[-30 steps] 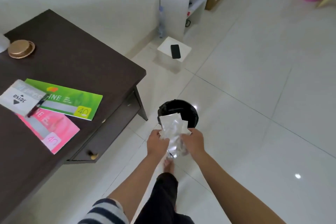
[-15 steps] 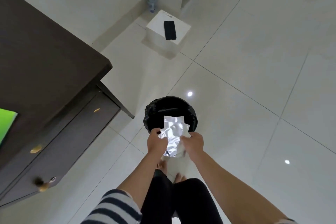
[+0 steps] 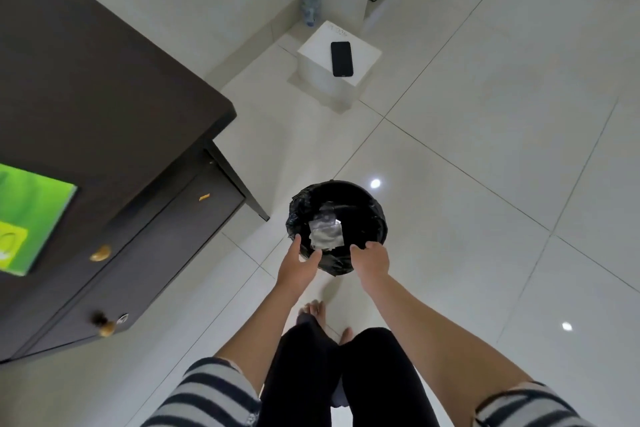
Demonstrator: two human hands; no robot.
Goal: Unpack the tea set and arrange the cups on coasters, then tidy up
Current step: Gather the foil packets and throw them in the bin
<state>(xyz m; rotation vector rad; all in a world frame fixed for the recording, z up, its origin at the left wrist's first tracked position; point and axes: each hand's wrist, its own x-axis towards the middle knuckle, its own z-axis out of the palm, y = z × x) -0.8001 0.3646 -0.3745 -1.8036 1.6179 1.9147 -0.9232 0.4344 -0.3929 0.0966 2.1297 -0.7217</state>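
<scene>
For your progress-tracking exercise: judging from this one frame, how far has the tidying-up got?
Done: the clear plastic wrapping lies inside the black-lined bin, out of either grip. In hand: nothing; the left hand and right hand hover open at the bin's near rim. Left: a green packet sits on the dark table. Cups and coasters are out of view, so that part cannot be judged.

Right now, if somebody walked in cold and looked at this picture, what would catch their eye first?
Most likely the black-lined waste bin on the pale tiled floor, with crumpled silvery wrapping lying inside it. Just over its near rim hover the left hand and right hand, both empty. After that, the black phone on a white box near the wall, and the bright green packet on the dark wooden table to the left.
</scene>
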